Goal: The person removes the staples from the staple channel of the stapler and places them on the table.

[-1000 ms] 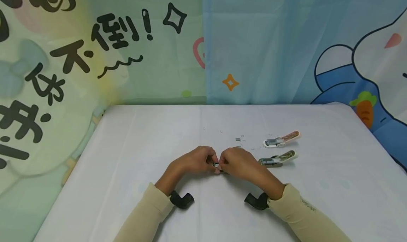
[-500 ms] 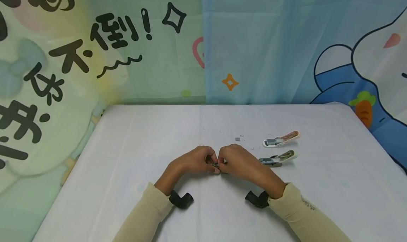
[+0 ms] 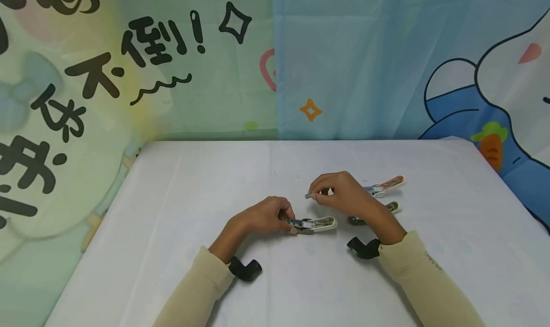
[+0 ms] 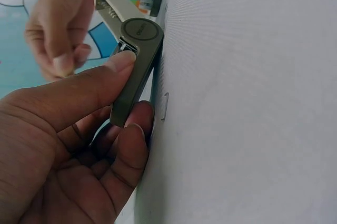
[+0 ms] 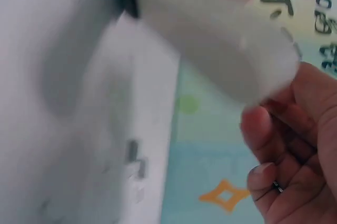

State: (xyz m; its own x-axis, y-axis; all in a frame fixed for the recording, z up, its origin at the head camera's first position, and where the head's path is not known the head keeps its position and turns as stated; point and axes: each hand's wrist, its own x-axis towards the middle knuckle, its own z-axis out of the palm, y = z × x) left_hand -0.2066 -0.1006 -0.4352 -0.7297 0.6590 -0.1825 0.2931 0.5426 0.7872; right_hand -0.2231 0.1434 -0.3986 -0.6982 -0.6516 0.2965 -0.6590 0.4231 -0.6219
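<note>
My left hand [image 3: 266,216] grips the front end of a stapler [image 3: 320,224] low over the white table. This stapler has a dark green base and a cream top arm swung up, with its inside showing; in the left wrist view, the thumb [image 4: 122,62] lies along the base's inner side. Farther back and to the right, my right hand [image 3: 341,193] pinches a small grey staple strip [image 3: 308,196] between thumb and fingertips. The right wrist view is blurred, with the stapler's cream arm [image 5: 210,40] large in front of that hand.
Two more opened staplers lie at the right, one with a pinkish arm [image 3: 393,183] and one green and cream [image 3: 393,206], both partly behind the right hand. Small grey strips [image 5: 141,169] lie on the table [image 3: 206,169]. A loose staple [image 4: 165,107] lies near the left hand.
My right hand has left the stapler and moved back and to the right, with the grey strip now at its fingertips. The stapler's top arm has come into view. My left hand keeps its place.
</note>
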